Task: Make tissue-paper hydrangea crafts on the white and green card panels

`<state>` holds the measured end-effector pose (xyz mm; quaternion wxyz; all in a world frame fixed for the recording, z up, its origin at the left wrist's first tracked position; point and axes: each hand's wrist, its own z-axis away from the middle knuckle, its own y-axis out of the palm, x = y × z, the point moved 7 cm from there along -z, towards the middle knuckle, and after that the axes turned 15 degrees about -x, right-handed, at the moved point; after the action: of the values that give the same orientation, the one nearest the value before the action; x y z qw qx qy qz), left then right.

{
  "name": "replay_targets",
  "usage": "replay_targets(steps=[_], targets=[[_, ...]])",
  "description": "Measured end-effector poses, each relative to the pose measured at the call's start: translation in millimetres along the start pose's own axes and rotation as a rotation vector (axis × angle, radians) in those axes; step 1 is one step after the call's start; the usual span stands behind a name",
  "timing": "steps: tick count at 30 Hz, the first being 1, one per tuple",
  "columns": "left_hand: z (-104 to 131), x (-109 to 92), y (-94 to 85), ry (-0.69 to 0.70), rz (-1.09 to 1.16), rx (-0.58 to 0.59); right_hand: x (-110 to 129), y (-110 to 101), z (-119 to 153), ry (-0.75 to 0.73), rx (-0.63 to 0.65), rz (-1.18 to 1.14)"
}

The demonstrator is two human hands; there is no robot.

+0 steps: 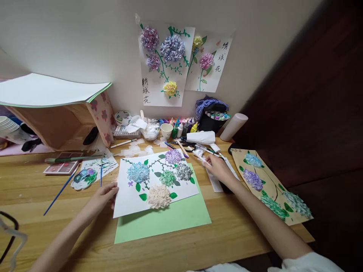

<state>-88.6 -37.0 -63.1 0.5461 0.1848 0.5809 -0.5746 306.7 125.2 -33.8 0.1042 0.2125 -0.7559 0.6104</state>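
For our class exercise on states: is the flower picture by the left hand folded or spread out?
Spread out: the flower picture shows five flower heads and no visible fold, overlapping the green sheet.

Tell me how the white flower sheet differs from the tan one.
The white sheet bears five raised flowers; the tan sheet has four. The left hand holds the white sheet by its edge, over a green sheet; no hand is on the tan sheet. Both show green leaves.
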Motion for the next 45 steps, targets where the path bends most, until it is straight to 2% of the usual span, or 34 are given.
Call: replay_targets(steps=[2, 5, 8, 11, 13, 15, 16, 18, 20, 21, 23, 25, 27, 30, 34, 37, 39, 41, 42, 43, 44, 45], targets=[[-0.3, 3.4, 18.0, -0.097, 0.139, 0.043, -12.5, -18.5, 4.3, 0.073, -0.099, -0.053], [-1.7, 6.0, 43.6, -0.147, 0.214, 0.070, -13.7, -31.1, 17.1, 0.152, -0.157, -0.314], [-5.0, 4.4, 61.4, -0.116, 0.225, 0.100, 5.6, -29.5, 31.0, 0.220, -0.165, -0.697], [-7.1, -0.6, 62.3, -0.052, 0.111, 0.129, 34.2, -16.9, 42.0, 0.334, -0.089, -1.018], [-6.8, -10.2, 46.2, 0.076, -0.100, 0.015, 57.1, -4.1, 49.1, 0.427, 0.031, -1.177], [0.3, -27.9, 22.8, 0.263, -0.328, -0.218, 81.4, 5.7, 55.9, 0.471, 0.122, -1.254], [7.1, -36.3, 16.1, 0.344, -0.386, -0.291, 93.9, 9.3, 59.0, 0.463, 0.155, -1.258], [24.0, -52.1, 20.8, 0.559, -0.362, -0.244, 119.0, 15.6, 64.0, 0.395, 0.210, -1.213], [42.9, -62.6, 38.0, 0.818, -0.301, -0.090, 141.7, 21.7, 66.4, 0.305, 0.244, -1.143], [48.2, -63.4, 44.9, 0.897, -0.287, -0.053, 151.2, 24.7, 66.1, 0.269, 0.248, -1.119], [48.1, -60.8, 52.6, 0.971, -0.291, -0.087, 166.2, 32.3, 63.2, 0.243, 0.252, -1.117], [40.3, -58.0, 53.4, 1.004, -0.321, -0.197, 179.2, 42.8, 59.0, 0.248, 0.284, -1.146], [32.4, -57.6, 51.6, 1.043, -0.356, -0.280, 194.9, 55.2, 57.3, 0.215, 0.377, -1.140], [27.1, -62.1, 47.6, 1.136, -0.356, -0.304, 221.3, 67.4, 60.8, 0.102, 0.547, -1.121], [34.8, -75.8, 40.3, 1.263, -0.282, -0.292, 242.6, 55.0, 63.5, -0.033, 0.604, -1.110], [45.3, -86.0, 39.8, 1.226, -0.205, -0.140, 250.2, 31.7, 66.4, -0.243, 0.618, -0.979], [48.8, -85.4, 44.3, 1.080, -0.160, 0.072, 248.9, 13.5, 67.8, -0.359, 0.648, -0.944], [48.9, -75.1, 51.2, 0.868, -0.115, 0.320, 236.5, -11.0, 58.8, -0.366, 0.578, -1.024], [45.4, -67.5, 52.2, 0.745, -0.078, 0.393, 224.2, -26.3, 48.8, -0.308, 0.471, -1.106], [39.3, -60.5, 50.7, 0.644, -0.027, 0.410, 206.1, -46.0, 35.5, -0.233, 0.262, -1.189], [30.9, -54.9, 46.8, 0.584, 0.031, 0.376, 184.6, -65.1, 24.5, -0.150, 0.033, -1.220], [19.5, -50.0, 39.8, 0.545, 0.093, 0.280, 165.9, -80.6, 17.9, -0.095, -0.126, -1.222]])
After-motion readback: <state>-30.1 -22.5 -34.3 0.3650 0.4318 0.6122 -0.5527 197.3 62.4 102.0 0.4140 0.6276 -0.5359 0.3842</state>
